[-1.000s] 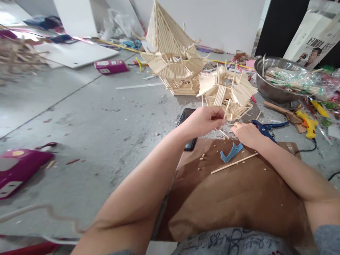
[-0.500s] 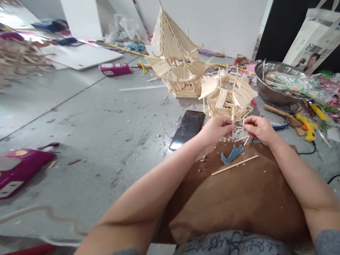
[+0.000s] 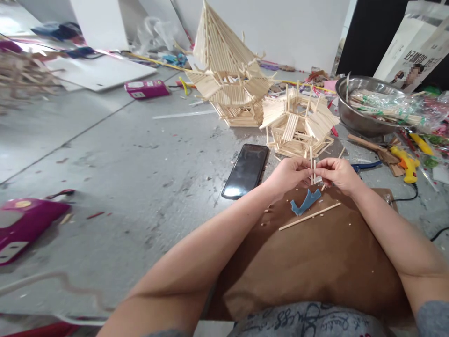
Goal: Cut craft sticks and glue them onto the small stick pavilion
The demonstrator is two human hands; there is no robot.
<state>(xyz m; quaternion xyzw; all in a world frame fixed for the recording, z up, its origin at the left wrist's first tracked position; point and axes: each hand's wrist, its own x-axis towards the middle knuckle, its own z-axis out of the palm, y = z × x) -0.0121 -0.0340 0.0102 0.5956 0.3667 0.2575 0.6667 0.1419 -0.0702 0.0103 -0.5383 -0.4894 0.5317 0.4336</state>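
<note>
My left hand (image 3: 293, 174) pinches a thin wooden stick (image 3: 311, 157) held upright. A shorter wooden stick (image 3: 315, 167) stands alongside it, pinched by my right hand (image 3: 335, 174). The two sticks are side by side, almost touching, and the fingertips of both hands meet around them. Just beyond the hands sits a small stick-built pavilion (image 3: 292, 127) with an open top. A bent blue scrap (image 3: 306, 203) and one long loose stick (image 3: 310, 216) lie on the brown sheet (image 3: 308, 262) below my hands.
A taller stick pagoda (image 3: 231, 96) stands behind. Left of my hands lies a black phone (image 3: 245, 171). To the right are a steel bowl (image 3: 358, 119) of wrapped sticks, a yellow glue gun (image 3: 405, 164) and blue-handled pliers (image 3: 366, 165). A purple device (image 3: 28, 224) sits far left.
My hands have come together, bringing the two upright sticks from apart to side by side. The view has shifted slightly.
</note>
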